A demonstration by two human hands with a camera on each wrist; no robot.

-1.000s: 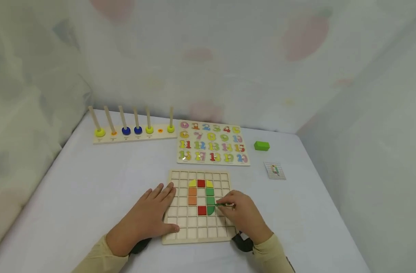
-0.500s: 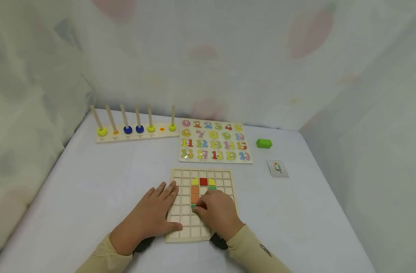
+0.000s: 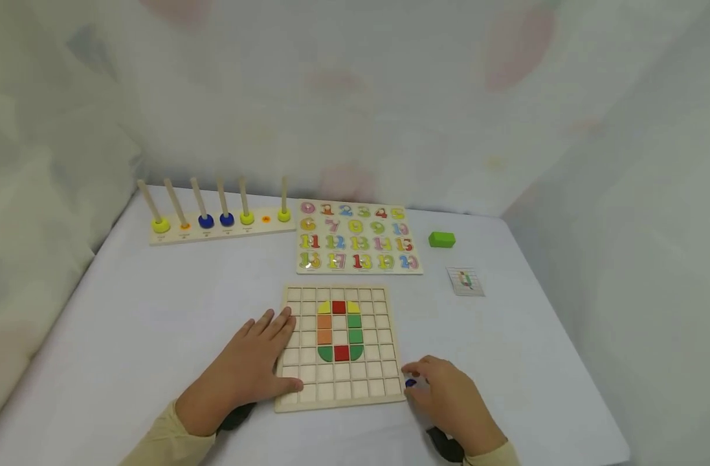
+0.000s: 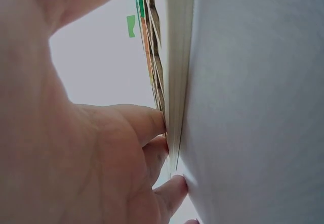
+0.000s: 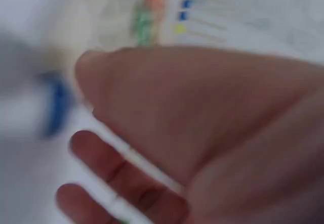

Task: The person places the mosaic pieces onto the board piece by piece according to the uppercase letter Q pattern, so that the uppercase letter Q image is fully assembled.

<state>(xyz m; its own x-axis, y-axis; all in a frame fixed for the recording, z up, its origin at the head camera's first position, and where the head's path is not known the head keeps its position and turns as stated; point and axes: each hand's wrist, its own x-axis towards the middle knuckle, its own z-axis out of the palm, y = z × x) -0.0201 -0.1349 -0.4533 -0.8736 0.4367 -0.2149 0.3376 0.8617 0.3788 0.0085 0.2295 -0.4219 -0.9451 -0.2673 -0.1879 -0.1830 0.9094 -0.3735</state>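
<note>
A wooden grid board [image 3: 375,388] lies flat on the table, bearing a ring of yellow, red, orange and green tiles. A green rounded-corner tile [image 3: 325,353] sits at the ring's lower left. My left hand [image 3: 246,369] rests along the board's left side with fingers spread; its fingers [image 4: 144,120] touch the edge in the left wrist view. Off the board's lower right corner, my right hand [image 3: 448,395] has thumb and fingers parted around a small blue piece [image 3: 411,383]. In the right wrist view this blue piece [image 5: 56,105] shows just beyond the fingertips, blurred.
Behind the board lies a number puzzle [image 3: 359,235]. A peg counting stand [image 3: 221,233] with yellow and blue rings is at the back left. Right of the puzzle are a green block [image 3: 442,239] and a small pattern card [image 3: 465,281]. Cloth walls surround the table.
My right hand carried a green tile leftward across the board, and it now sits at the ring's lower left. The hand has since moved right, off the board. My left hand stays put.
</note>
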